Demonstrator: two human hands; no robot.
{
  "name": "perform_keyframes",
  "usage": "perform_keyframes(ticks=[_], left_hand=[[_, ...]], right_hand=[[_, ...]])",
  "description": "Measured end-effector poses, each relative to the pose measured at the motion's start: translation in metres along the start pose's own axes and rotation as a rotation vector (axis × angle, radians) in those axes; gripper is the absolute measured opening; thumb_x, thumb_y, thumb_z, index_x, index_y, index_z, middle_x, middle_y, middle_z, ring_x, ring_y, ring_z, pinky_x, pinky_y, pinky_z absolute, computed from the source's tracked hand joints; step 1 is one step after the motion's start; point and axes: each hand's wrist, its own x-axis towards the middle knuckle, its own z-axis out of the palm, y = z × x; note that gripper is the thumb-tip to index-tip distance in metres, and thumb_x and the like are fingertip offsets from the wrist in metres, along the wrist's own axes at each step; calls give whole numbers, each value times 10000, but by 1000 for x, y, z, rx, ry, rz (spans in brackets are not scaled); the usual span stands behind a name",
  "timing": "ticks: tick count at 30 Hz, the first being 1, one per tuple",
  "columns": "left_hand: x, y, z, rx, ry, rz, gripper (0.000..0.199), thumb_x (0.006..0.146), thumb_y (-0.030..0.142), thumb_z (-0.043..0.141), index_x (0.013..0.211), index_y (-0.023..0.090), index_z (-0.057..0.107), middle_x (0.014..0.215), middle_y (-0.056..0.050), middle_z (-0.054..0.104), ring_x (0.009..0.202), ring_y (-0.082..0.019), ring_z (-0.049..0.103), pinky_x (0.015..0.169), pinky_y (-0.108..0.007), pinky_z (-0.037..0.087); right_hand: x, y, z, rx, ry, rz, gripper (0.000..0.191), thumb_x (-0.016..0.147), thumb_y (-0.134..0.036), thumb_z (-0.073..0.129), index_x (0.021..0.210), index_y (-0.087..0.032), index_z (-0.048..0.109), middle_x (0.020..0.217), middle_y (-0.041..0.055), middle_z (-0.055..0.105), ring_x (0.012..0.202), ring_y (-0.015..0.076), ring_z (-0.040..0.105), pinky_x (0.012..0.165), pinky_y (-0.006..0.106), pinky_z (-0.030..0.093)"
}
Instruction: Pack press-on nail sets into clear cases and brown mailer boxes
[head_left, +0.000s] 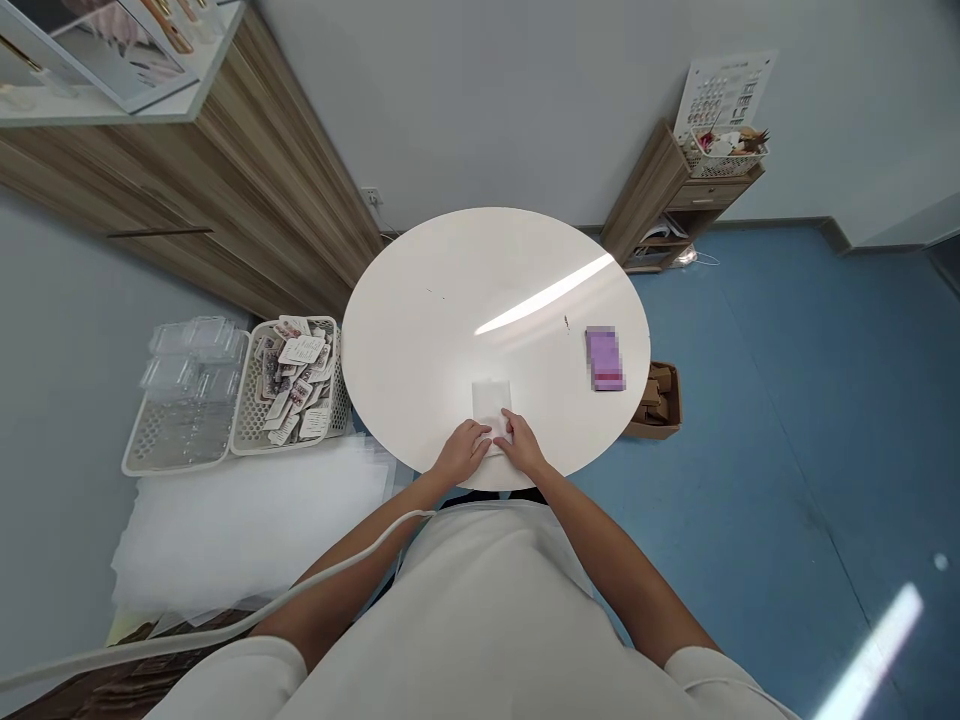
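Observation:
A thin, white, translucent rectangular sheet (491,396) lies near the front edge of the white oval table (450,270). From the left, my left hand (463,452) has its thumb and fingers closed at the sheet's lower part. My right hand (520,444) grips the opposite side, with its fingers bent over the edge. Both thumbs come close together near the bottom of the sheet. Whether it is a bag or a folded sheet I cannot tell. A purple blurred rectangular item (604,358) rests on the table to the right.
Left of the table, one white basket (335,395) holds many printed cards, and another (161,465) holds clear plastic boxes. A stack of white translucent sheets (247,520) lies in front. A cardboard box (660,428) stands on the floor at right. A white cable (285,597) crosses my left arm.

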Motion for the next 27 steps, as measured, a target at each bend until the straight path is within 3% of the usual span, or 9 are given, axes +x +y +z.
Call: perform_keyframes(ticks=[5,9,13,16,20,24,27], left_hand=[[0,-13,-1,277,-74,235,370,845,245,394,1207,218,460,1276,-98,436,1190,-248,359,963,-425,301],[4,-16,0,330,-102,228,389,830,231,415,1218,235,447,1309,-90,415,1241,-261,307,988,-442,260],[4,-19,-1,263,-116,222,390,827,251,412,1215,234,440,1326,-83,406,1257,-249,300,1006,-436,253],[5,-22,-4,185,-115,220,511,802,310,455,1285,189,342,1339,-106,388,1266,-234,296,1023,-402,255],[7,-26,-9,151,-167,250,752,648,338,623,1303,165,297,1358,-123,358,1272,-270,277,1032,-408,247],[-1,-27,-5,134,-161,184,581,637,127,528,1205,180,420,1246,-100,486,1165,-243,427,985,-384,316],[-15,-25,3,42,-144,128,510,617,84,483,1114,199,484,1130,-68,563,1049,-222,513,924,-358,373]], right_hand=[[-8,-1,1,-93,24,-73,527,787,-227,469,1292,-211,316,911,53,504,849,189,499,769,372,458],[-20,-8,-8,-336,-22,-248,462,812,-147,374,1268,-223,385,1141,112,493,1058,239,452,870,430,403],[-23,-6,-21,-493,-177,-419,619,759,-240,506,1336,-181,288,1376,113,324,1269,291,261,986,465,303],[-14,-1,-25,-555,-234,-446,600,774,-148,438,1348,-163,262,1382,109,330,1285,270,258,992,452,309],[-5,-3,-24,-569,-226,-463,574,748,-61,383,1315,-127,322,1347,124,380,1270,248,293,1007,424,313],[-16,-13,-24,-512,-295,-449,600,696,-141,504,1279,-157,363,1268,119,450,1166,261,392,958,421,366],[-34,-15,-23,-405,-323,-400,560,683,-149,528,1228,-199,406,1187,98,493,1075,236,444,903,405,401]])
